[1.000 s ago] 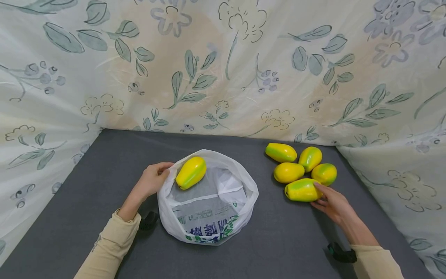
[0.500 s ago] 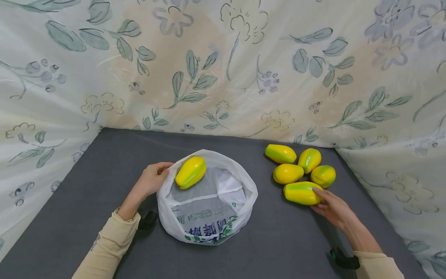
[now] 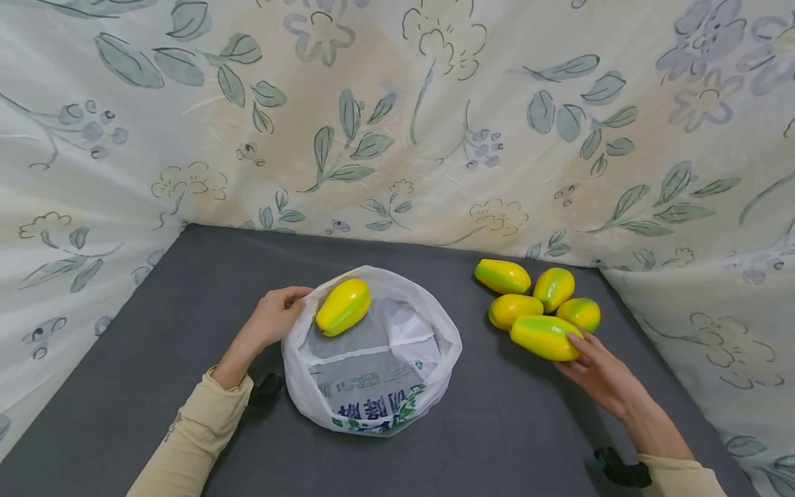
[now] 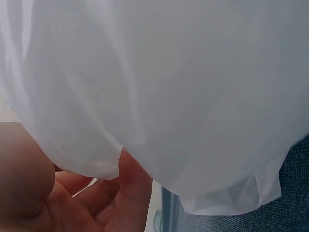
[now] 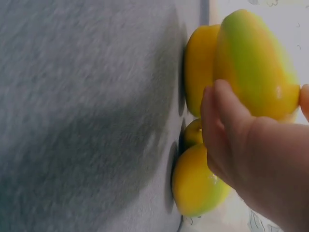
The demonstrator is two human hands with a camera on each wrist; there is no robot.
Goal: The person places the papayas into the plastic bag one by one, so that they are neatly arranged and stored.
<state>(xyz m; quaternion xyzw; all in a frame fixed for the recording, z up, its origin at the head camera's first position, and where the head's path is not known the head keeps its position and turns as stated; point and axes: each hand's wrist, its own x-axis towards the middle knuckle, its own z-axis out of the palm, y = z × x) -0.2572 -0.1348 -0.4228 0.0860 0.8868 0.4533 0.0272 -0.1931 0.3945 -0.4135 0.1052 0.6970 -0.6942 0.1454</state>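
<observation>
A white plastic bag stands on the table with its mouth spread wide. Inside it, by the left rim, lies one yellow-green papaya. My left hand pinches the bag's left rim; in the left wrist view the white plastic covers part of the fingers. On the right, my right hand grips another papaya at its right end, thumb on top. The right wrist view shows this papaya raised off the table, fingers beneath it.
Several more papayas lie grouped just behind the held one. The dark grey cloth covers the table. Floral fabric hangs at the back and along both sides.
The right hand has closed round the front papaya, drawn it slightly away from the group and lifted it. The left hand stays at the bag's rim.
</observation>
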